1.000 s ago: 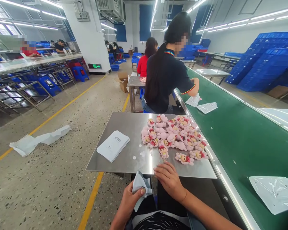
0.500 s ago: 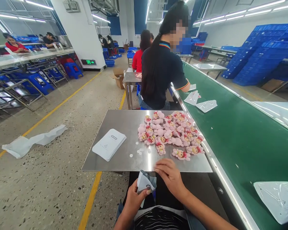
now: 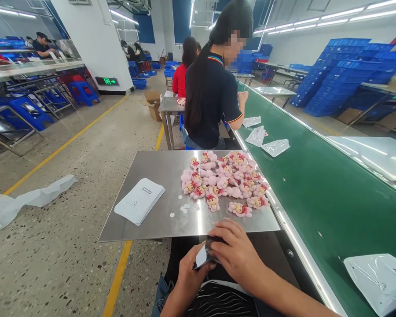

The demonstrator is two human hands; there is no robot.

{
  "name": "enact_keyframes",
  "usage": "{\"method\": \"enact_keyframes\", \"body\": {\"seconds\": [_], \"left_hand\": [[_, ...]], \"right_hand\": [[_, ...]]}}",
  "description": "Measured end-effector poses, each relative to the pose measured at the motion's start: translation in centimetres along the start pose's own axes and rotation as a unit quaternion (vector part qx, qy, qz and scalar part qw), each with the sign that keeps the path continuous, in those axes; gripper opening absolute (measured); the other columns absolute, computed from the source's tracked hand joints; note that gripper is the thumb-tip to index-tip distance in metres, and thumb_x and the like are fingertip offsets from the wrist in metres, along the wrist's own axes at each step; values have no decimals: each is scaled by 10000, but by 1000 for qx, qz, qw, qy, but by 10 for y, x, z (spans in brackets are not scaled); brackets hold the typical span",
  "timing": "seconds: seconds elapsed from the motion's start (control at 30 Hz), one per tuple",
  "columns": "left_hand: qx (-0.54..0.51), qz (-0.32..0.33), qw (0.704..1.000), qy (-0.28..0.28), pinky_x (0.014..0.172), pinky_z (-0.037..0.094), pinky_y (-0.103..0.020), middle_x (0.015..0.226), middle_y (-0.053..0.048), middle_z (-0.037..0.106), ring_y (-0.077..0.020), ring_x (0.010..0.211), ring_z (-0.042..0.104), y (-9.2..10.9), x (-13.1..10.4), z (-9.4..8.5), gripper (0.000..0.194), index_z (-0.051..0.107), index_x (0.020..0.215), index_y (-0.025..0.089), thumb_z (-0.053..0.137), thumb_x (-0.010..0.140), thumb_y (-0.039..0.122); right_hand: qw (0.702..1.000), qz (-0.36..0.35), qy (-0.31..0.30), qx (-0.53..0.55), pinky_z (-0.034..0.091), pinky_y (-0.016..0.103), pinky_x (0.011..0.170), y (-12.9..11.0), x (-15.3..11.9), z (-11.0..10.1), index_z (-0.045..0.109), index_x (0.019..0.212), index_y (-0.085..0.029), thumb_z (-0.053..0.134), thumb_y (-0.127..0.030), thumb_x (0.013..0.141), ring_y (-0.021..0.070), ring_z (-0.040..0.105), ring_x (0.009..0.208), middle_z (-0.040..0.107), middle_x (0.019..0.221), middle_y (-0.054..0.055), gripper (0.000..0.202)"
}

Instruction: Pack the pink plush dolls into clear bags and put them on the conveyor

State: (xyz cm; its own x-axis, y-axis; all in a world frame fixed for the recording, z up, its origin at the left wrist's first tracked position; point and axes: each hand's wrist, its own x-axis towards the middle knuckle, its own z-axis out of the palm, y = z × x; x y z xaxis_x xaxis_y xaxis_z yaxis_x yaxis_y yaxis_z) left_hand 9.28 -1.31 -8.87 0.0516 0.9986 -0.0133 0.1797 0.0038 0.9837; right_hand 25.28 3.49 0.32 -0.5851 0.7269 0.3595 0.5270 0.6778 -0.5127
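Below the table's front edge, my left hand [image 3: 190,272] grips a small white pouch [image 3: 201,257] with a dark inner side. Over the pouch's mouth lies my right hand [image 3: 236,250], its fingers curled round the edge; whether anything else is under them is hidden. Just beyond, a pile of small pink plush dolls [image 3: 213,202] with red bows covers the right part of the metal table [image 3: 119,231]. To the left lies a stack of flat white pouches [image 3: 140,200] with printing on top. Several small white round stickers [image 3: 172,215] are scattered between stack and dolls.
A green conveyor belt [image 3: 303,193] runs along the right, carrying filled-looking pouches [image 3: 275,147] and a nearer one [image 3: 376,279]. A co-worker in a dark shirt [image 3: 206,97] sits ahead. White wrapping [image 3: 36,200] lies on the floor at left.
My right hand has come left and down from beside the pouch onto its mouth. The pouch is now mostly covered. The co-worker's forearm has risen off the belt. The view has shifted right.
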Motion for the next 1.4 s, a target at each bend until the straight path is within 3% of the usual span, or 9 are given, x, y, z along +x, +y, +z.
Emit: {"method": "enact_keyframes", "body": {"seconds": [0.17, 0.37, 0.5, 0.67, 0.77, 0.97, 1.13, 1.27, 1.4], "left_hand": [[-48, 2, 998, -46, 689, 450, -256, 831, -38, 658, -183, 730, 565, 14, 4, 8, 247, 644, 937, 167, 668, 713, 269], [-114, -30, 980, -158, 665, 424, -242, 805, -41, 625, -179, 745, 535, 24, 11, 12, 302, 653, 893, 131, 608, 758, 397], [-71, -71, 981, -165, 545, 345, -209, 601, 16, 506, -113, 584, 424, 24, 16, 16, 325, 645, 718, 133, 589, 762, 450], [-68, -82, 984, -146, 563, 363, -231, 604, 5, 515, -131, 591, 433, 23, 17, 17, 377, 656, 724, 144, 529, 790, 492], [-65, -86, 985, -134, 558, 356, -238, 576, 9, 500, -127, 572, 417, 21, 18, 19, 370, 640, 674, 137, 526, 803, 465], [-113, -69, 985, -111, 608, 374, -214, 657, 19, 547, -118, 632, 446, 30, 25, 26, 212, 619, 746, 132, 663, 720, 337], [-61, -21, 992, -107, 645, 402, -219, 741, 1, 607, -142, 685, 489, 39, 30, 29, 234, 636, 839, 139, 688, 684, 306], [5, 2, 994, -107, 644, 411, -222, 746, -6, 620, -150, 682, 508, 40, 29, 33, 220, 649, 813, 140, 707, 656, 283], [-39, 19, 986, -158, 692, 424, -231, 824, -17, 639, -166, 750, 540, 41, 27, 37, 334, 654, 911, 146, 751, 613, 264]], "right_hand": [[996, 2, -86, -13, 354, 403, 991, -12, -4, -16, 640, 883, -219, 478, -203, 875, 202, 459, 1106, 544, 1176, 34, 163], [993, 3, -95, 66, 450, 255, 841, 5, -11, -26, 642, 955, -210, 431, -237, 906, 136, 546, 931, 606, 986, 33, 218], [972, 153, 52, -172, 436, 344, 849, 54, -9, -40, 599, 1081, -171, 414, -306, 910, 209, 527, 965, 570, 1035, 102, 287], [912, 204, -18, -355, 431, 363, 779, 89, -10, -40, 616, 915, -136, 546, -462, 814, 257, 506, 906, 553, 957, 128, 349], [938, 156, -39, -307, 411, 355, 798, 88, -16, -34, 602, 863, -153, 572, -420, 810, 245, 511, 921, 578, 940, 106, 274], [968, 247, -34, -18, 410, 232, 589, 59, -20, -69, 557, 1007, -220, 568, -412, 812, 134, 548, 661, 618, 796, -18, 274], [983, 155, -101, -11, 406, 219, 628, 22, -13, -101, 553, 1028, -236, 574, -320, 832, 123, 555, 702, 618, 836, -18, 214], [964, 54, -191, -176, 390, 259, 599, 7, -13, -102, 569, 919, -184, 519, -209, 859, 158, 543, 692, 596, 779, 20, 82], [959, -32, -214, -182, 423, 271, 640, 0, -17, -100, 558, 1036, -196, 512, -174, 852, 159, 545, 735, 599, 838, 26, 191]]}}
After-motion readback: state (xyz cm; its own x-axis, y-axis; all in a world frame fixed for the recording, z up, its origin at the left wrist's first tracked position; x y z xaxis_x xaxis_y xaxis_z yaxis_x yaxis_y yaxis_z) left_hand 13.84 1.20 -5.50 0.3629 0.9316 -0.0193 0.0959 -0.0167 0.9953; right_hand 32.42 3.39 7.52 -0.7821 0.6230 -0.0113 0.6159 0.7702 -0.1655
